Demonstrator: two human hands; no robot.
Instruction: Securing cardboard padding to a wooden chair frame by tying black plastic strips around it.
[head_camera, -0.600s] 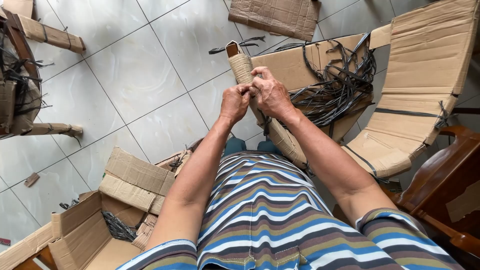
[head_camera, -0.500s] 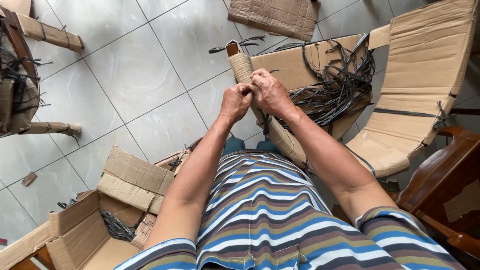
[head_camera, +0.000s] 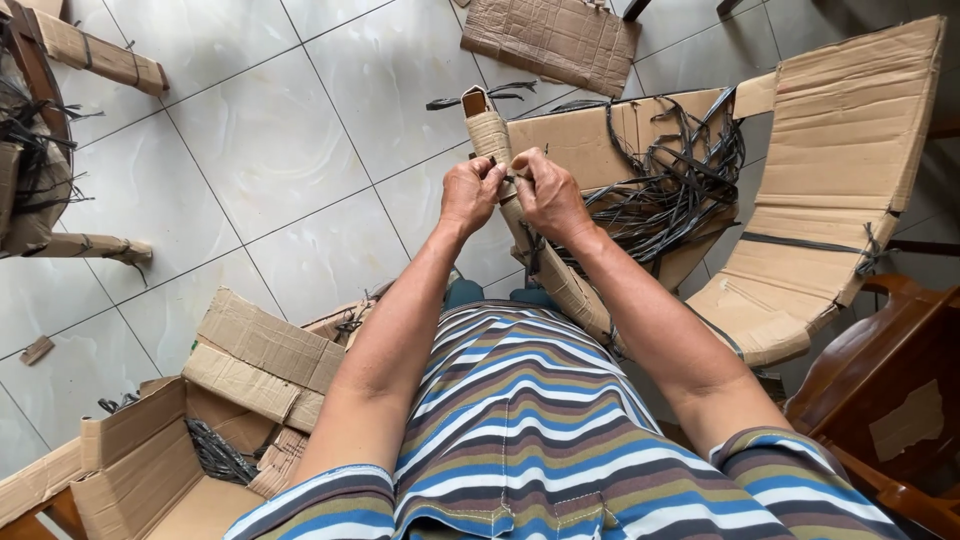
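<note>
The left hand (head_camera: 470, 193) and the right hand (head_camera: 545, 195) are raised in front of the body, close together, with fingertips nearly meeting. Both are closed on a cardboard-wrapped bar (head_camera: 520, 215), a long slanted piece that runs from its upper end, near the tile floor (head_camera: 270, 150), down toward the striped shirt (head_camera: 520, 420). The fingers pinch at a point on the bar's wrapping; what lies between the fingertips is too small to make out, though it may be a thin dark strap.

The lower part of the bar is hidden behind the right forearm and the shirt. Behind the bar, an open cardboard box (head_camera: 600, 140) holds a tangle of black straps (head_camera: 680, 185); the box's near wall is covered by the hands.

To the right, a cardboard-wrapped chair panel (head_camera: 840, 180) is bound with a dark strap, and its top corner is cut off by the frame edge. A dark wooden chair (head_camera: 890, 370) is only partly visible at lower right. Folded cardboard pieces (head_camera: 250, 355) lie at lower left, partly cut off. A flat cardboard sheet (head_camera: 550, 40) lies at the top.
</note>
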